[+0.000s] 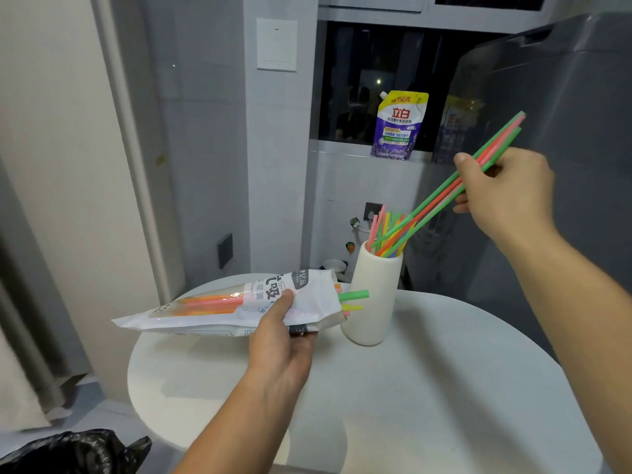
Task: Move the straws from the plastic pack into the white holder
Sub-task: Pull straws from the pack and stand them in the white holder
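My left hand (280, 340) grips the plastic pack (219, 309) and holds it level above the round table, its open mouth facing right. Green, yellow and pink straw ends (352, 301) poke out of that mouth. Just right of the pack stands the white holder (374, 295), a ribbed vase with several coloured straws (388, 234) inside. My right hand (506, 196) pinches a small bunch of green and orange straws (441, 193), slanted down to the left. Their lower tips reach into the holder's mouth.
The round white table (410, 405) carries the holder near its far edge. A purple and yellow detergent pouch (398, 126) sits on the window ledge behind. A dark grey appliance (564, 131) stands on the right. A black plastic bag (71, 451) lies at the bottom left.
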Tool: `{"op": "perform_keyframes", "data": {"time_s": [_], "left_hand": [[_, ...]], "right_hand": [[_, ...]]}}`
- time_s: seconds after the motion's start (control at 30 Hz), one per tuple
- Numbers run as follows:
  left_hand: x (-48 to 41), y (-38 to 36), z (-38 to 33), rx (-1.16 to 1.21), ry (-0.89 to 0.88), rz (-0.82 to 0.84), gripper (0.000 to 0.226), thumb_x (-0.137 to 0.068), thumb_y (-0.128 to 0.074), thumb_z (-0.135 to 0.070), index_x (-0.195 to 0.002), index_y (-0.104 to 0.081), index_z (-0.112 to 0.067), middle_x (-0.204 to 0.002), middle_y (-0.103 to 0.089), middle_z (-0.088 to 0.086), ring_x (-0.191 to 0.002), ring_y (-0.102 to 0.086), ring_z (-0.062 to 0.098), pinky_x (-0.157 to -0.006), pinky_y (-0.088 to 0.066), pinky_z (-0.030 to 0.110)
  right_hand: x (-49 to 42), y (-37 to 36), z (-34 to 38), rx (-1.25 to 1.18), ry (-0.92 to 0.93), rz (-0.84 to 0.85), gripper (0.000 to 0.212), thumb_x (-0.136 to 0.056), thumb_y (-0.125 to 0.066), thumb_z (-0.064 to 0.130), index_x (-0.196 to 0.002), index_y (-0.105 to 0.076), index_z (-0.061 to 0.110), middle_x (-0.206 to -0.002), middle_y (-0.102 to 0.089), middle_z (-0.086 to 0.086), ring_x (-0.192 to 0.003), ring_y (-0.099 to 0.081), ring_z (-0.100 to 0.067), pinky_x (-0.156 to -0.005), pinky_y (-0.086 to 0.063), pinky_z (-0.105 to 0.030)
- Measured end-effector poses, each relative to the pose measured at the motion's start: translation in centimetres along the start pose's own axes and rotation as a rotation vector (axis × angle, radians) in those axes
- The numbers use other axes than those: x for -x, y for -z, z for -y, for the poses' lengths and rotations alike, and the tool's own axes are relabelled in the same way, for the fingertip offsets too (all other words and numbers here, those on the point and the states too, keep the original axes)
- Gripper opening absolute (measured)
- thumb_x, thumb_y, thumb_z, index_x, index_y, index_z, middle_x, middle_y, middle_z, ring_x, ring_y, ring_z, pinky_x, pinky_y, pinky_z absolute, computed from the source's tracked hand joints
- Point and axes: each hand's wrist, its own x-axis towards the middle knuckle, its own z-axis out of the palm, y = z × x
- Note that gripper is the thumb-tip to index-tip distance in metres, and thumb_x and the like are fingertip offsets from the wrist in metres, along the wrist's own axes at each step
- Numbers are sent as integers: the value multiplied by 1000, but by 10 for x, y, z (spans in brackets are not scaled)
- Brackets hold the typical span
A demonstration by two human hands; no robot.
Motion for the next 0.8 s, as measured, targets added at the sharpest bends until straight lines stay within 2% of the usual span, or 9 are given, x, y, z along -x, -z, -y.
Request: {"op": "perform_keyframes", "data": {"time_s": [0.13,0.27,0.33,0.43,0.5,0.57,0.63,0.7,0.8], "left_hand": [[-1,2,3,-14,-6,18,43,-96,-64,-3,-139,-59,-11,-124,-75,10,-114,-72,28,-94,-58,49],[1,2,4,-14,-3,26,43,-97,-63,-2,-139,-59,-11,-125,-74,11,-114,-71,29,-100,-55,56],[3,1,3,-22,1,28,42,-97,-63,-2,-138,-59,-11,-125,-75,11,-114,-71,29,-92,-60,53],[3,0,2,-19,6,39,42,-97,-63,-2,-138,-59,-12,-124,-75,11,-113,-72,29,-74,-65,52],[3,0,3,-21,4,49,43,-97,-62,-2,-138,-59,-12,-125,-75,11,-113,-71,29,-84,-62,53],[4,-1,3,-29,7,50,44,-97,-62,-3,-140,-59,-12,-125,-74,11,-115,-71,28,-95,-57,55],[6,-2,3,-33,13,48,43,-97,-62,-3,-139,-58,-12,-126,-74,12,-114,-71,29,-85,-62,52],[6,-3,2,-30,19,48,43,-97,-62,-2,-139,-58,-11,-127,-73,12,-114,-71,30,-72,-65,50],[5,-3,1,-18,24,32,44,-97,-63,-2,-140,-58,-11,-125,-74,12,-113,-72,30,-83,-63,53]], "right_hand": [[0,-4,-2,29,12,21,31,-95,-64,39,-90,-69,9,-79,-72,-5,-63,-73,-18,-67,-63,-39],[3,-19,-6,29,11,119,24,-95,-65,34,-90,-68,11,-79,-72,-7,-64,-71,-16,-62,-61,-32],[4,-27,-10,31,2,182,24,-95,-66,34,-91,-69,10,-80,-71,-5,-65,-70,-13,-59,-58,-27],[5,-39,-15,79,-9,269,32,-94,-66,38,-89,-69,6,-77,-68,-5,-64,-65,-12,-60,-53,-28],[4,-47,-22,136,6,331,36,-93,-65,41,-88,-70,6,-80,-66,-2,-67,-64,-11,-61,-51,-27],[2,-56,-29,192,24,364,38,-91,-66,47,-90,-72,10,-96,-63,-5,-83,-66,-16,-74,-57,-35],[3,-62,-32,241,11,396,42,-88,-66,52,-107,-70,14,-117,-55,-7,-108,-59,-23,-93,-54,-44],[7,-65,-33,228,-22,401,57,-87,-69,50,-132,-56,16,-135,-46,-8,-125,-48,-26,-103,-48,-46],[11,-65,-37,82,-79,329,74,-85,-72,49,-145,-41,18,-144,-45,-7,-128,-50,-24,-101,-49,-42]]}}
